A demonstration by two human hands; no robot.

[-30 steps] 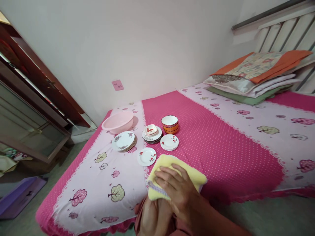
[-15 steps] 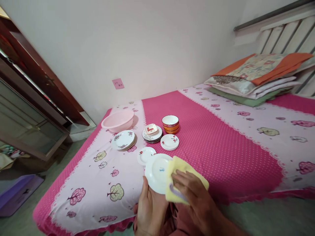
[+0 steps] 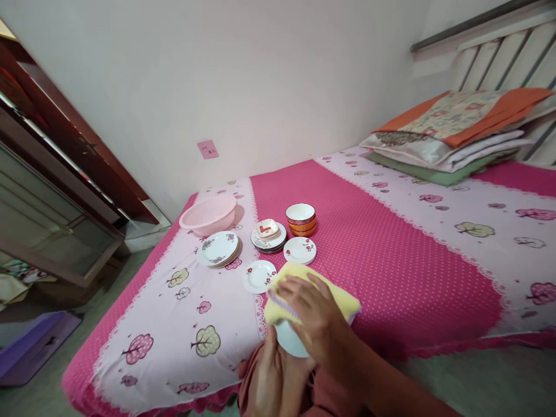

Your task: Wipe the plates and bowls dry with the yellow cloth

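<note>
My left hand (image 3: 275, 370) grips the near edge of a white plate (image 3: 292, 340) above my lap, thumb on the rim. Across the plate's face my right hand (image 3: 310, 304) presses a folded yellow cloth (image 3: 336, 292), which hides most of the plate. Just beyond lies a small white plate with red flowers (image 3: 259, 276), and a short stack of similar flowered plates (image 3: 299, 250) is to its right. Behind stand a stack of orange bowls (image 3: 301, 220) and dark-rimmed plates (image 3: 275, 236) with a small square dish (image 3: 266, 229) on top.
A pile of floral-edged plates (image 3: 218, 249) sits at the left, in front of a pink basin (image 3: 208, 214). Everything stands on a pink patterned bedspread (image 3: 391, 278). Folded bedding (image 3: 452, 127) is stacked at the far right. A purple bin (image 3: 37, 347) is on the floor at left.
My right hand has moved the yellow cloth leftward over the plate, covering its far part. The plate has come slightly lower and nearer to me, exposing the flowered plate behind it.
</note>
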